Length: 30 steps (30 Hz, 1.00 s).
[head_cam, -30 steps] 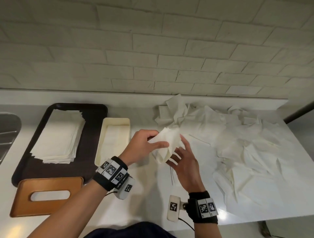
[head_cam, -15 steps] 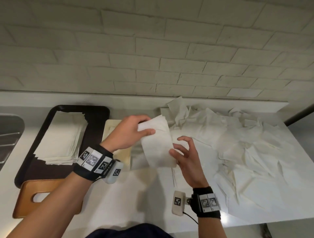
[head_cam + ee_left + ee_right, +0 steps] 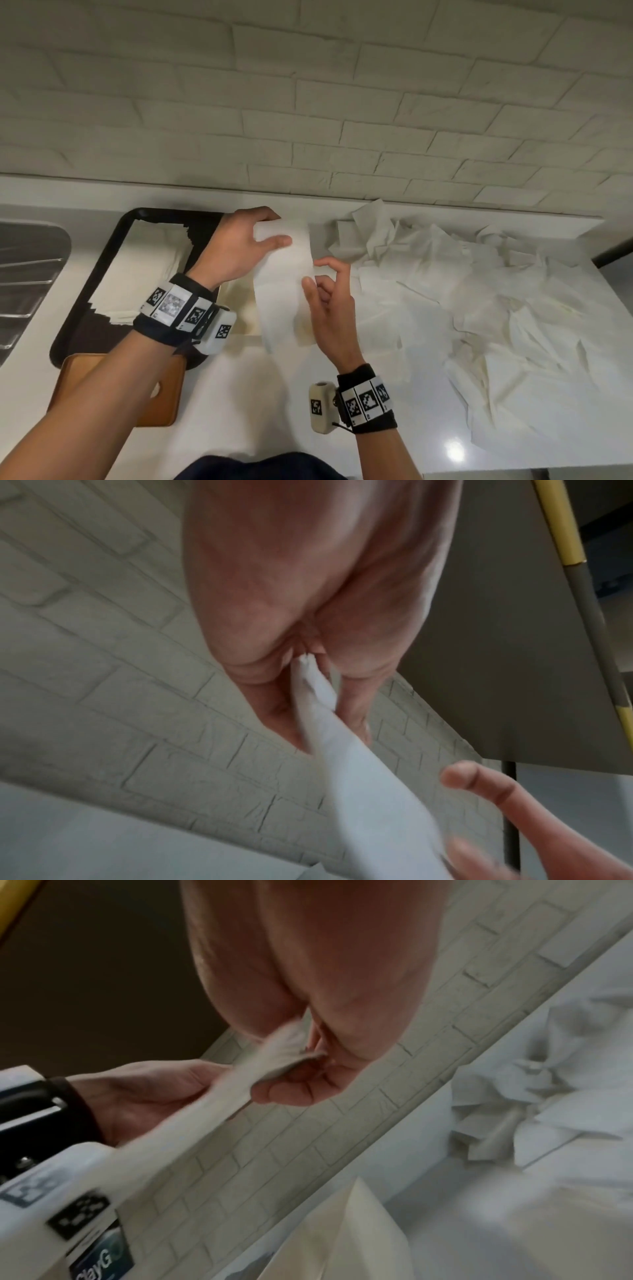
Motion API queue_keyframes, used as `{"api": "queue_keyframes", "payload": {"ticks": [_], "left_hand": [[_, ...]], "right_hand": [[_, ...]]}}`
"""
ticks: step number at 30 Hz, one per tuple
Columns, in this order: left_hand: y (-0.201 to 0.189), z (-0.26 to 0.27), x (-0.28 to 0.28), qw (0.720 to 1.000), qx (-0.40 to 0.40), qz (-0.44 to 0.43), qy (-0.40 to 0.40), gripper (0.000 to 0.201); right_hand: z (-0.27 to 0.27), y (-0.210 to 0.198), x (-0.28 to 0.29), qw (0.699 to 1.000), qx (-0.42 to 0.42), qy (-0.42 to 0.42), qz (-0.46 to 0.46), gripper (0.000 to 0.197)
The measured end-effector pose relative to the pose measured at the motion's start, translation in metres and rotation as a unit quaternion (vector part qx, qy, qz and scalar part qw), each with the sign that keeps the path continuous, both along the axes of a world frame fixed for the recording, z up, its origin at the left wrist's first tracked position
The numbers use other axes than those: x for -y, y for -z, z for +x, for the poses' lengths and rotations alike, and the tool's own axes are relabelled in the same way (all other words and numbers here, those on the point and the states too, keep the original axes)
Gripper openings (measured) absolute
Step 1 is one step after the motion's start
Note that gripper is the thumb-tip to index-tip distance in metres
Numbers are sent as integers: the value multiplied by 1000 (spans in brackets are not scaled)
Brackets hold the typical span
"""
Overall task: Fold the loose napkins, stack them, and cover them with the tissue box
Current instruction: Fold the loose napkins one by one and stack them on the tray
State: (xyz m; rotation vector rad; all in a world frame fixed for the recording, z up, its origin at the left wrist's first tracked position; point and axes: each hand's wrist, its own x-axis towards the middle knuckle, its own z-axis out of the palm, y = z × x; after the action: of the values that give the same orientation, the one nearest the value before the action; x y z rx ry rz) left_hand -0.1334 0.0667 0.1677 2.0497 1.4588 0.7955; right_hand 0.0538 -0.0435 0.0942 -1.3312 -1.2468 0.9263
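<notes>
Head view shows a smooth white worktop below a pale brick wall. Right of the black tray, a crumpled heap of loose napkins sprawls in soft, creased sheets. On the tray lies a flat stack of folded napkins; at its near edge sits the tan tissue box cover with rounded corners. Between tray and heap, the left hand pinches the top of a long, thin napkin, while the right hand pinches its side edge.
</notes>
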Motion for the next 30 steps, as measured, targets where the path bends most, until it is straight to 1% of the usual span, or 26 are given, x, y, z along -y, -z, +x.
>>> {"api": "queue_keyframes", "payload": {"ticks": [3, 5, 6, 8, 10, 12, 14, 16, 18, 19, 20, 21, 23, 24, 25, 26, 27, 28, 29, 30], "left_hand": [[6, -10, -8, 999, 14, 8, -51, 40], [10, -15, -14, 998, 12, 9, -68, 38], [13, -18, -17, 998, 8, 11, -62, 37], [21, -25, -26, 999, -6, 4, -38, 34], [32, -31, -36, 999, -26, -11, -19, 29], [45, -36, -45, 998, -60, -29, -2, 25], [58, -42, -49, 993, -113, -25, -1, 28], [66, -45, -49, 987, -159, 11, -1, 26], [70, -43, -47, 980, -197, 18, 13, 16], [71, -43, -45, 973, -227, -2, 28, 13], [73, -42, -43, 963, -264, -39, 50, 15], [77, -41, -40, 947, -301, -84, 80, 22], [88, -39, -30, 912, -351, -154, 145, 54], [95, -36, -24, 896, -376, -169, 166, 72], [101, -32, -18, 878, -410, -168, 180, 86], [106, -28, -12, 858, -451, -156, 190, 95], [109, -24, -7, 840, -486, -141, 194, 101], [111, -21, -5, 831, -504, -132, 193, 103], [109, -19, -4, 831, -506, -131, 189, 100], [105, -17, -5, 841, -492, -132, 181, 95]], "right_hand": [[-10, 1, 1, 998, 27, -52, -30, 29], [-15, 9, 2, 993, 67, -89, -49, 22], [-18, 13, 1, 989, 95, -98, -58, 18], [-26, 18, -2, 981, 140, -104, -80, 16], [-38, 20, -7, 974, 153, -115, -123, 18], [-54, 22, -15, 964, 164, -124, -169, 18], [-70, 24, -25, 950, 191, -132, -210, 21], [-84, 27, -33, 924, 233, -172, -250, 27], [-91, 29, -38, 901, 263, -190, -289, 30], [-93, 30, -39, 893, 273, -191, -302, 30], [-93, 32, -40, 889, 287, -191, -300, 31], [-92, 34, -39, 889, 296, -192, -293, 32], [-85, 35, -35, 897, 297, -192, -265, 37], [-78, 36, -33, 905, 298, -180, -245, 37], [-68, 35, -32, 914, 301, -160, -220, 32], [-56, 37, -32, 922, 304, -132, -200, 24], [-40, 39, -32, 930, 303, -98, -185, 16], [-23, 40, -32, 934, 307, -59, -175, 11], [-4, 42, -31, 935, 313, -23, -166, 7], [17, 45, -30, 932, 323, 15, -167, 7]]}}
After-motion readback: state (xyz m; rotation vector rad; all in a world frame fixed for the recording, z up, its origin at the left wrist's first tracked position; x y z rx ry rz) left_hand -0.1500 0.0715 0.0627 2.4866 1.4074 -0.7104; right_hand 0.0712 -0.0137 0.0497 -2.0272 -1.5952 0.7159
